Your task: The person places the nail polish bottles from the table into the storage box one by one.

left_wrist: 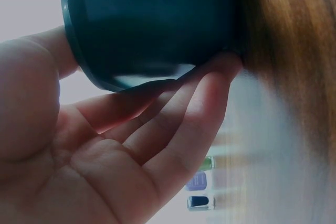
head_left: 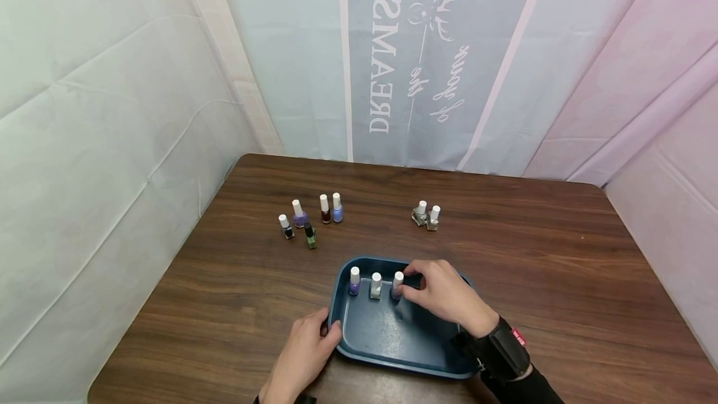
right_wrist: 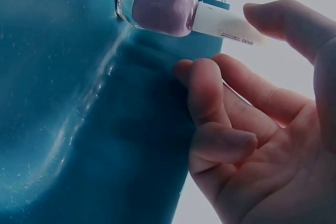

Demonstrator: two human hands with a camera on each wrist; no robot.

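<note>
Three nail polish bottles with white caps stand in a row along the far side of the blue tray [head_left: 392, 363]: a purple one [head_left: 354, 282], a whitish one [head_left: 376, 287] and a mauve one [head_left: 397, 287]. Around the mauve bottle, seen large in the right wrist view [right_wrist: 164, 10], my right hand [head_left: 449, 295] has thumb and fingers spread apart, with a gap to the cap. My left hand [head_left: 307, 345] grips the tray's near left edge. Its thumb laps over the rim and its fingers [left_wrist: 202, 98] lie against the outer wall.
On the wooden table [head_left: 224, 304], several polish bottles cluster behind the tray to the left, among them a green one with a black cap [head_left: 311, 237] and a blue one [head_left: 337, 209]. Two clear-looking bottles [head_left: 426, 217] stand farther right. Fabric hangings [head_left: 280, 48] enclose the table.
</note>
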